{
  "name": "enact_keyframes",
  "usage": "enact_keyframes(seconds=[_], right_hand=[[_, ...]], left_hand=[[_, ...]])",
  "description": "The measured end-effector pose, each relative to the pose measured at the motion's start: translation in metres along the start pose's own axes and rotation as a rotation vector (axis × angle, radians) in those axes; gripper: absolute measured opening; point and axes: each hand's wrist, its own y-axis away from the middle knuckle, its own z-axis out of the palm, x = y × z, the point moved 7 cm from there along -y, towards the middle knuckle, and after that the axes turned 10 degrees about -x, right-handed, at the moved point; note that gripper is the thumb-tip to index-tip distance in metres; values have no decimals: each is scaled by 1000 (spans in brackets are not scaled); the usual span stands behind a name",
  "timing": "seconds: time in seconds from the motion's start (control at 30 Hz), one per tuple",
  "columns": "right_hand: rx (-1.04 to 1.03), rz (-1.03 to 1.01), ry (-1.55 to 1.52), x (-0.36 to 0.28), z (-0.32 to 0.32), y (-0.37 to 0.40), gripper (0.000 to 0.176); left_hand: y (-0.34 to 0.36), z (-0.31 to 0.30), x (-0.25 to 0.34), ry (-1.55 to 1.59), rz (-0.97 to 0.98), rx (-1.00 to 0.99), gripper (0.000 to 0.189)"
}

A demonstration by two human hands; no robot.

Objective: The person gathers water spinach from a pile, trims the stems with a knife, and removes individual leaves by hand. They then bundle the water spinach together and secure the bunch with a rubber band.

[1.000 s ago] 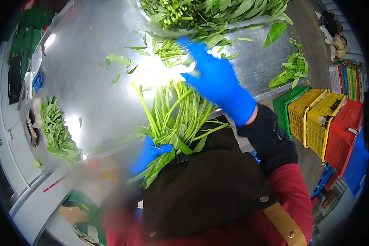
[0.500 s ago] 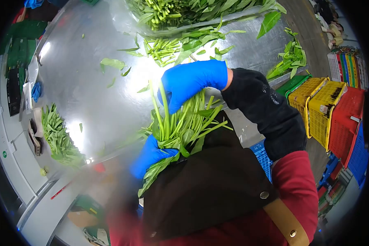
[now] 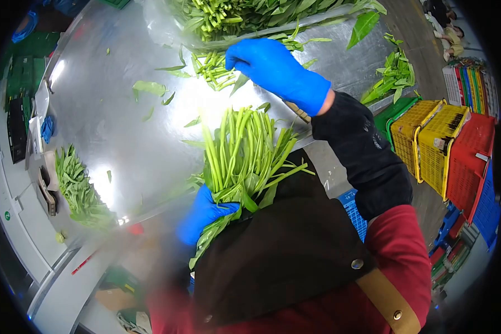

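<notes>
My left hand (image 3: 203, 216), in a blue glove, is closed around the leafy lower part of a bunch of water spinach (image 3: 239, 147). The bunch rests against my dark apron, its pale green stem ends pointing toward the metal table (image 3: 122, 122). Farther out, my right hand (image 3: 278, 69), also blue-gloved, hovers at a small heap of short cut stems (image 3: 214, 69). Its fingers are bent and pressed together, and their tips point down toward the heap. Whatever they may hold is hidden.
A large pile of water spinach (image 3: 273, 14) lies on clear plastic at the far side. Smaller bunches sit at the left edge (image 3: 78, 186) and the right corner (image 3: 395, 75). Loose leaves dot the table. Yellow crates (image 3: 440, 147) and a red crate (image 3: 470, 161) stand right.
My right hand has left the stem tops of the bunch and moved away to the cut stems. The bunch's stem ends are now uncovered. My left hand keeps its hold.
</notes>
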Motion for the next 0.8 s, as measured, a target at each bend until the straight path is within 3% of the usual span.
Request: enact_keyframes(seconds=[0.07,0.1,0.2,0.23,0.33,0.5,0.6,0.7,0.8], right_hand=[[69,-50,-190,-10,-11,11,17],[-40,-76,-157,-17,-3,14,31],[-181,-78,-294,-21,33,20,48],[-376,46,-272,-14,50,20,59],[-788,-26,-664,-21,73,25,56],[-359,-133,-674,-31,54,27,37],[-132,-120,-856,-28,49,28,33],[-312,92,-856,-24,47,34,27],[-41,61,-781,-16,41,38,24]], left_hand=[[-1,-1,2,-6,27,12,73],[-1,0,3,-13,43,14,72],[0,1,1,-11,26,-7,71],[-1,1,0,-4,14,-18,72],[-2,5,9,-170,177,-46,79],[-1,-1,-2,-56,72,-5,81],[-1,-4,-7,1,30,11,84],[-3,-2,-4,-58,88,-2,85],[-3,0,1,-43,97,10,83]])
